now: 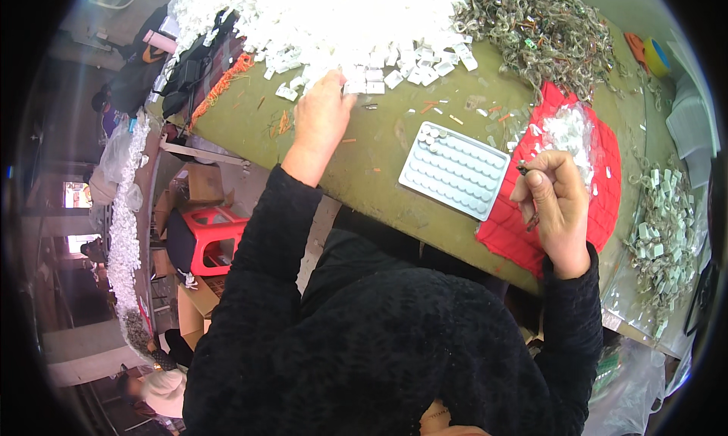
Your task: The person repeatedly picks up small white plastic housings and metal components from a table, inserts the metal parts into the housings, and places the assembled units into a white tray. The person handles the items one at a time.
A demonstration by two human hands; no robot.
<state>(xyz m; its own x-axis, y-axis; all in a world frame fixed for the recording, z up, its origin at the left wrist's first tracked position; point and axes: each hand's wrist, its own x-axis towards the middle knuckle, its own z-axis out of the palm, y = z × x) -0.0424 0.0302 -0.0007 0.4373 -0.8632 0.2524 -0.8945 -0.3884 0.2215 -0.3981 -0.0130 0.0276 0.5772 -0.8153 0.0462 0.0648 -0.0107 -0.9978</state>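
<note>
At the near edge of a big heap of small white plastic pieces (341,26), my left hand (322,114) reaches forward with thumb and forefinger apart. Its fingertips touch the loose pieces there. My right hand (560,201) is raised over a red quilted cloth (504,220), thumb and finger pinched on a small dark wire piece (523,168). Much of that piece is hidden by the fingers. Between my hands lies a pale tray (453,170) with rows of round hollows. A few small white round parts (431,136) sit in its far left corner.
A heap of brownish wire bundles (542,30) stands at the back right. White bits (569,136) lie on the cloth, and wired white pieces (663,243) at the right. Orange strings (220,89) run along the table's left edge. A red stool (212,239) stands below left.
</note>
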